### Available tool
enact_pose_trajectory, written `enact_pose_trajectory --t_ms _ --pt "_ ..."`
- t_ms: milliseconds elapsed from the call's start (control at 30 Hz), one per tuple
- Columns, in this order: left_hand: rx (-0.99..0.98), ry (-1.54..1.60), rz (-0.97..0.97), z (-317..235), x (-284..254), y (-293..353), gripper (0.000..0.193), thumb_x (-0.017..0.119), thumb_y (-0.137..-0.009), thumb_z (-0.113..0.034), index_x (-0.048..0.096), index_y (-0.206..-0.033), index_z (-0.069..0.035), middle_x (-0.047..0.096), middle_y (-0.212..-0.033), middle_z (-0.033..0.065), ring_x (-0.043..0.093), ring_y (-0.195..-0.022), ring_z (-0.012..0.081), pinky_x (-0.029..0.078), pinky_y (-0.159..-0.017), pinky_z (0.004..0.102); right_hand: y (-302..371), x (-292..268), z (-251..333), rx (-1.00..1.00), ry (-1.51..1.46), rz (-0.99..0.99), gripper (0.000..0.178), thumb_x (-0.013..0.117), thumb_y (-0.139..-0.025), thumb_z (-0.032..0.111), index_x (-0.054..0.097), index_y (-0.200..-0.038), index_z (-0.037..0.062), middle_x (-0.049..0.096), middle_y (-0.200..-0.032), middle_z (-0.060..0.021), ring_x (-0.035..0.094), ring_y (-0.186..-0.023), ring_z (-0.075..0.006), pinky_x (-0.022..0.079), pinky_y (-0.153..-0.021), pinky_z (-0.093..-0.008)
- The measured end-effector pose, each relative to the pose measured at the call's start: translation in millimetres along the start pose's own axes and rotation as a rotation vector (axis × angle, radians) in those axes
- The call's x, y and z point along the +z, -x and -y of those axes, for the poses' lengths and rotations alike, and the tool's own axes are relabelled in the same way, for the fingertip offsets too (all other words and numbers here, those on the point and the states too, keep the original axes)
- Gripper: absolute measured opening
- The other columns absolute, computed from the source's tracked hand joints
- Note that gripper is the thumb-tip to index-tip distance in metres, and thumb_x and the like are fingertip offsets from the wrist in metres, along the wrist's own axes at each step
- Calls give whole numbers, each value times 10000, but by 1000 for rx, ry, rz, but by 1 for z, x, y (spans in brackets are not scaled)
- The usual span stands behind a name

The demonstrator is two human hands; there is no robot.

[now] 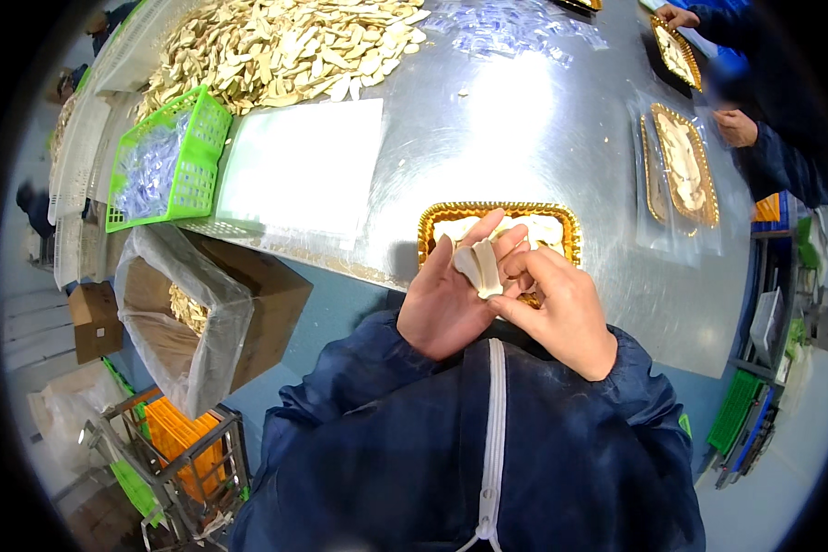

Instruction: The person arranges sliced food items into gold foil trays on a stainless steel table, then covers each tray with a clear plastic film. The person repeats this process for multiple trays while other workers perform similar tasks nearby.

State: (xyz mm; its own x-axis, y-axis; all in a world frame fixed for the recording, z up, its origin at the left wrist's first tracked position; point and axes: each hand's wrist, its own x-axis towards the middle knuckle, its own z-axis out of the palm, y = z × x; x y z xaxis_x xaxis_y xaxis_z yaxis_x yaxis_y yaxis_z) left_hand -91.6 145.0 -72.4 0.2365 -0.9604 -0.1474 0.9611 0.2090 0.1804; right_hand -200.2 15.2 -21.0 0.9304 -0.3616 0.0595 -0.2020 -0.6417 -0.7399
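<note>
Over the near edge of the steel table, my left hand (455, 299) is turned palm up with its fingers stretched out. A few pale dried mushroom slices (478, 267) lie across its fingers, close together and upright. My right hand (561, 308) pinches the lower end of these slices between thumb and fingers. Just behind both hands stands a gold tray (499, 209) with a ribbed rim, holding more pale slices. My hands hide much of its near side.
A big heap of slices (285, 55) covers the far left, beside small clear-blue packets (515, 28). A green basket (212, 124) of packets and a white sheet (304, 166) lie nearer. A lined carton (239, 304) stands below. At right, another person's hands (736, 128) are near bagged trays (685, 170).
</note>
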Motion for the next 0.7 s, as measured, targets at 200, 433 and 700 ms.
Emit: enact_pose_trajectory --t_ms 200,433,700 --pt "-260 -130 -76 -13 5 9 501 475 -1009 -206 344 -1466 -49 494 -1383 107 490 -1267 200 396 -1105 387 -9 -13 -8 -245 153 -16 250 674 -799 107 632 -1044 93 619 -986 -72 655 -728 -268 541 -623 -344" --pt "-442 -160 -134 -18 3 24 452 514 -999 -152 398 -1403 15 522 -1330 132 542 -1203 230 440 -1047 380 -1 -28 -8 -606 320 252 299 644 -786 126 605 -1070 45 577 -923 -50 638 -836 -190 537 -638 -286" --pt "-364 -230 -150 -24 8 30 539 510 -1009 -255 356 -1439 30 462 -1436 139 473 -1318 246 395 -1101 378 -4 -31 -11 -530 309 300 200 676 -778 120 554 -920 50 500 -800 -62 609 -716 -215 508 -578 -325"
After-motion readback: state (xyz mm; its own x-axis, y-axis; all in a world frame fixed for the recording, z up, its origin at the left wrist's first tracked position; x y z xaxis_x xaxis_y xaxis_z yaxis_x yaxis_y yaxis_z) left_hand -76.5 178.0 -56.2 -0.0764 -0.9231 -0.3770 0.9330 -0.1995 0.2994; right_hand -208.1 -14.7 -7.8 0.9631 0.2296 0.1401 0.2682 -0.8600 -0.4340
